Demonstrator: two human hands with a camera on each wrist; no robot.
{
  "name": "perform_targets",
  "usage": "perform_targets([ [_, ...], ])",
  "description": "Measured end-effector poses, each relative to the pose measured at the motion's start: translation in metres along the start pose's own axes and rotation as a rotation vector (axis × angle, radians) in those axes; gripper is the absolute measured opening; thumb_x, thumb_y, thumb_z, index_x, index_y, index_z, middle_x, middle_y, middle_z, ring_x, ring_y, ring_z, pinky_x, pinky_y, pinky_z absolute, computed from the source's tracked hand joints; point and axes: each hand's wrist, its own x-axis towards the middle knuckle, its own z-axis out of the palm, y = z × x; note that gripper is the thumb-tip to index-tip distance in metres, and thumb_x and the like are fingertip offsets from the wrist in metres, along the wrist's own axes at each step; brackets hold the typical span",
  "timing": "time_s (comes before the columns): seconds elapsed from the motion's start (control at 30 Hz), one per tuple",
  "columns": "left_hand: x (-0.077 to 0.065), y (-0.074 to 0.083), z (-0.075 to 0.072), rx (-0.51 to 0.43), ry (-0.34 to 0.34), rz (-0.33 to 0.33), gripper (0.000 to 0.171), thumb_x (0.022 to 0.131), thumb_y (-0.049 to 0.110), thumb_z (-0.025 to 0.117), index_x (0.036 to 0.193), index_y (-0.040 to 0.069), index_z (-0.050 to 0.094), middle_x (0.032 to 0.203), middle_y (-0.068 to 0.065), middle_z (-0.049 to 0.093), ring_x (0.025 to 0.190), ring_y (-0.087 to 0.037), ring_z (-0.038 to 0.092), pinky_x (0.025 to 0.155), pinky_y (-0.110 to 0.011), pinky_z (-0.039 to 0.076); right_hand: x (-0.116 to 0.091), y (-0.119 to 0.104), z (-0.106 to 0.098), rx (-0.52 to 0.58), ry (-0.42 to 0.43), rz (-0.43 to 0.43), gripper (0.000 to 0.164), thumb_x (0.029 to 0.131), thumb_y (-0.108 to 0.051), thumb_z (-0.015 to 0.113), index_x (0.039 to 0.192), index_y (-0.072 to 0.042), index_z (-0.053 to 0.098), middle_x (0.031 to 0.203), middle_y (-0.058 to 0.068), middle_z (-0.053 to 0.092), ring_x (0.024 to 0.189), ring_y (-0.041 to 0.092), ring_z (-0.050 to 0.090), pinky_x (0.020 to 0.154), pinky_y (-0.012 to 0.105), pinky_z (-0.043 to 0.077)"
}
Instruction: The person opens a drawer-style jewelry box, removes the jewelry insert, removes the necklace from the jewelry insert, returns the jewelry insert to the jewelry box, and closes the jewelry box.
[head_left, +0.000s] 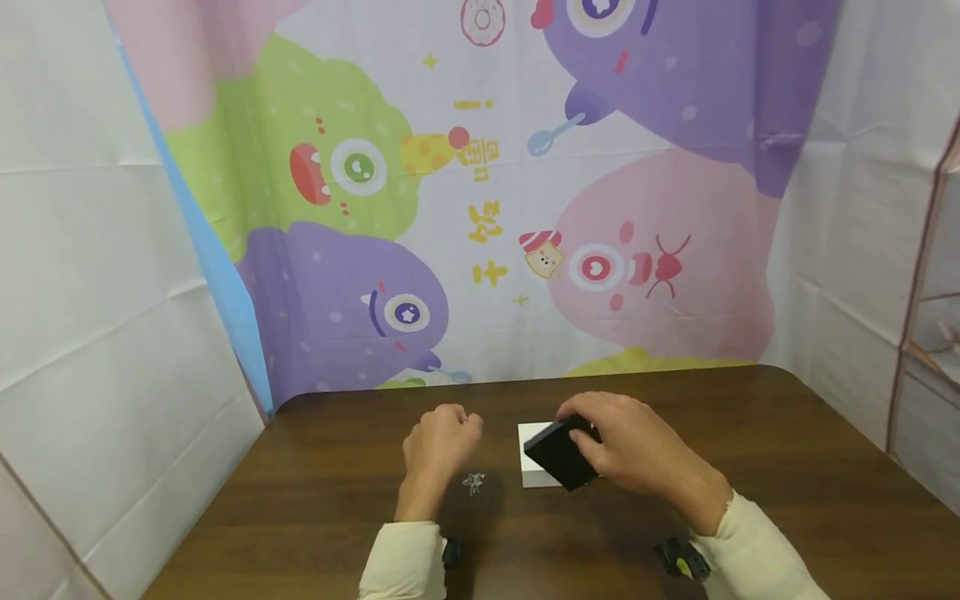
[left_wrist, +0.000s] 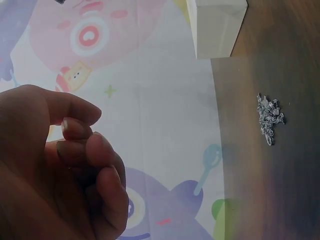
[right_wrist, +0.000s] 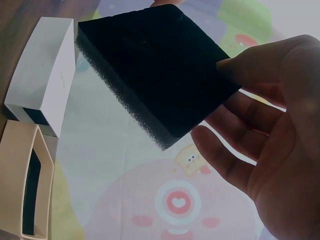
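Observation:
My right hand (head_left: 633, 442) pinches a square black foam pad (right_wrist: 155, 70) at one corner, thumb on its flat face and fingers on the other side. Porous foam shows along the pad's edge. In the head view the tilted pad overlaps a white box (head_left: 536, 477) on the table. My left hand (head_left: 442, 442) hovers to the left with loosely curled fingers, and the left wrist view shows nothing between them. Nearest to it, a small heap of silver chain (left_wrist: 270, 117) lies on the wood.
Beside the white box, the right wrist view shows an open cream box part (right_wrist: 12, 185) with black inside. The brown wooden table (head_left: 315, 500) ends at a cartoon-printed curtain (head_left: 495, 342). Pale sheets (head_left: 135, 333) hang at both sides.

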Motion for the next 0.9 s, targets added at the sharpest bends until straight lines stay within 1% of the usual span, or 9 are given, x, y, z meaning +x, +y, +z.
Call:
perform_targets([
  [0.27,-0.0011,0.0000,0.0045,0.002,-0.020,0.020,0.039,0.090,0.030,0.055,0.056,0.017,0.040,0.053,0.004,0.034,0.053,-0.017,0.035,0.056,-0.039,0.032,-0.0035,0.0015,-0.0025,-0.002,0.030,-0.009,0.022,0.086,-0.007,0.074,0.105,-0.018,0.071,0.096,-0.008,0.069,0.082,0.009,0.061,0.076,0.039,0.053],
  [0.43,-0.0026,0.0001,0.0055,0.001,-0.023,0.020,0.038,0.088,0.029,0.055,0.055,0.018,0.040,0.052,0.004,0.034,0.053,-0.017,0.036,0.056,-0.039,0.032,-0.0029,0.0021,-0.0031,0.008,0.029,-0.001,0.021,0.086,-0.010,0.075,0.106,-0.017,0.071,0.096,-0.008,0.069,0.080,0.008,0.060,0.074,0.037,0.054],
  [0.57,-0.0018,0.0007,0.0055,-0.011,-0.022,0.027,0.038,0.088,0.028,0.055,0.055,0.018,0.040,0.052,0.005,0.033,0.053,-0.017,0.036,0.056,-0.039,0.032,-0.0004,0.0032,-0.0045,-0.002,0.046,-0.004,0.022,0.086,-0.012,0.076,0.106,-0.016,0.071,0.097,-0.007,0.069,0.080,0.007,0.061,0.073,0.036,0.053],
  [0.73,-0.0013,0.0010,0.0058,-0.019,-0.036,0.017,0.038,0.088,0.029,0.055,0.055,0.018,0.041,0.053,0.004,0.034,0.054,-0.017,0.038,0.058,-0.039,0.032,0.0001,0.0039,-0.0064,-0.012,0.046,-0.002,0.022,0.086,-0.013,0.076,0.108,-0.015,0.072,0.098,-0.007,0.070,0.081,0.008,0.062,0.074,0.036,0.053],
  [0.9,-0.0011,0.0001,0.0074,-0.020,-0.042,0.014,0.038,0.089,0.029,0.055,0.056,0.018,0.040,0.053,0.004,0.035,0.055,-0.018,0.040,0.059,-0.039,0.033,-0.0010,0.0037,-0.0079,-0.006,0.046,0.006,0.020,0.087,-0.014,0.075,0.107,-0.016,0.071,0.097,-0.008,0.070,0.079,0.006,0.061,0.071,0.034,0.052],
])
